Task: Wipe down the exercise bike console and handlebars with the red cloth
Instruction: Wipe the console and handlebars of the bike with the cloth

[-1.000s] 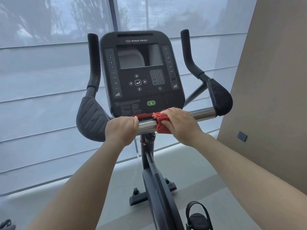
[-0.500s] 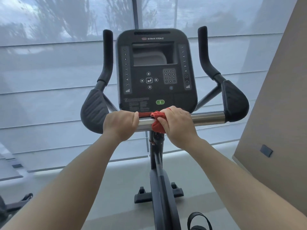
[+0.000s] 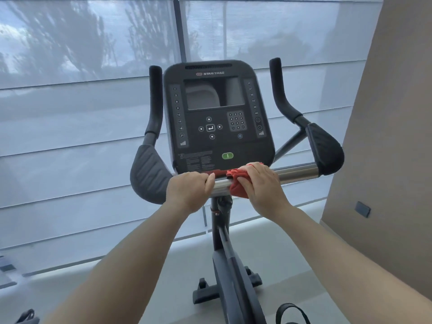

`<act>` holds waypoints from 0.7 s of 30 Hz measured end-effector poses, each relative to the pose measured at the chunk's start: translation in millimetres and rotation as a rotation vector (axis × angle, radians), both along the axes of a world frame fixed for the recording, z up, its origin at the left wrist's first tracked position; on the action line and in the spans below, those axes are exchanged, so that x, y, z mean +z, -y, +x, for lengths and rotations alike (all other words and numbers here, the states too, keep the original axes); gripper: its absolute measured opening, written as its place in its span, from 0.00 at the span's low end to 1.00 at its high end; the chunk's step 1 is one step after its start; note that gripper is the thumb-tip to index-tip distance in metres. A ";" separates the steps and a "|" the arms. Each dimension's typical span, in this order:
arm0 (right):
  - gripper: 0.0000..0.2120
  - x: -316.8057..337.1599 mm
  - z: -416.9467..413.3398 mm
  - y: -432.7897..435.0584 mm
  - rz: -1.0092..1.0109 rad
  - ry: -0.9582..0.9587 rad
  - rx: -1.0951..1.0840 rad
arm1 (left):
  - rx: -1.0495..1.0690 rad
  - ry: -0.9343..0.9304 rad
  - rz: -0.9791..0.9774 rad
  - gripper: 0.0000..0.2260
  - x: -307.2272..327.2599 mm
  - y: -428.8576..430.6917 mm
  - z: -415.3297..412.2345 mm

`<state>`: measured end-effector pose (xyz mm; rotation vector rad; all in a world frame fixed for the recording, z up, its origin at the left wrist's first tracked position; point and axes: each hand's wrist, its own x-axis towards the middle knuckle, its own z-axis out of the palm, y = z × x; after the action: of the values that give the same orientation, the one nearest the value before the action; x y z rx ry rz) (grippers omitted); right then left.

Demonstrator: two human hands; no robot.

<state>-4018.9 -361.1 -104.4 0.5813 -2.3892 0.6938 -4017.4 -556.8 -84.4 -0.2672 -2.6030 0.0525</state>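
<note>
Directly ahead stands an exercise bike, seen from the rider's side by a person whose two bare arms reach forward to it. A shiny steel crossbar (image 3: 297, 175) runs level from left to right just beneath the dark console (image 3: 218, 118), and that left-to-right line is the axis any wiping stroke would follow.

The right hand (image 3: 259, 183) is curled over the bar near its middle, pressing a bunched red cloth (image 3: 236, 185) against the metal. The cloth wraps the bar, showing above and below it at the hand's left edge, mostly tucked under the palm and fingers. The left hand (image 3: 189, 189) is closed in a plain grip around the same bar, just beside the cloth, with a short stretch of bare steel between them. It holds no cloth and seems to be steadying the bike.

To the right of the cloth, a long run of uncovered steel leads to the black padded right elbow rest (image 3: 327, 148). To the left, the way is blocked by the left hand, with the left elbow rest (image 3: 149, 174) just beyond it. Two black upright grips, the left upright grip (image 3: 155, 101) and the right upright grip (image 3: 280, 90), rise on either side of the console, well apart from both hands.

The cloth touches the console's lower edge or sits just below it; which is unclear. A sweep rightward along the bar looks like the open path.
</note>
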 end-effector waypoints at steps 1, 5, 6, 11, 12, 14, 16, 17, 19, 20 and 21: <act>0.11 2.0 0.6 5.0 -0.051 0.010 -0.036 | -0.061 0.024 -0.026 0.21 3.3 6.6 0.6; 0.12 7.2 7.4 45.7 -0.161 0.051 -0.051 | -0.166 0.047 -0.116 0.22 14.4 62.9 5.0; 0.13 6.1 10.9 61.1 -0.128 0.041 -0.041 | -0.197 0.054 -0.124 0.22 14.3 78.1 4.7; 0.17 8.5 11.7 84.9 0.033 -0.019 -0.083 | -0.305 -0.093 -0.026 0.19 10.6 97.2 1.0; 0.17 10.8 9.7 82.1 0.050 -0.008 -0.087 | -0.301 -0.108 -0.018 0.18 9.4 96.1 0.1; 0.17 12.9 7.9 82.1 0.053 0.007 -0.118 | -0.299 -0.123 -0.034 0.19 6.9 96.6 0.2; 0.17 13.0 8.3 89.4 0.012 -0.001 -0.179 | -0.309 -0.120 -0.035 0.20 6.0 97.4 0.3; 0.17 13.5 7.8 93.5 -0.003 -0.003 -0.214 | -0.315 -0.116 -0.032 0.20 6.3 96.9 0.5; 0.18 17.0 6.4 99.4 -0.005 0.028 -0.278 | -0.323 -0.101 -0.025 0.20 6.9 97.4 -0.1; 0.17 19.2 5.8 101.0 0.002 0.055 -0.299 | -0.328 -0.094 -0.024 0.21 6.9 97.9 -0.5; 0.17 20.8 6.2 102.3 0.006 0.075 -0.309 | -0.332 -0.088 -0.025 0.21 7.1 98.4 -0.5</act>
<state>-4012.7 -463.4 -83.6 0.1829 -2.4764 0.5800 -4017.9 -655.2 -77.3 -0.6858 -2.4389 -0.0201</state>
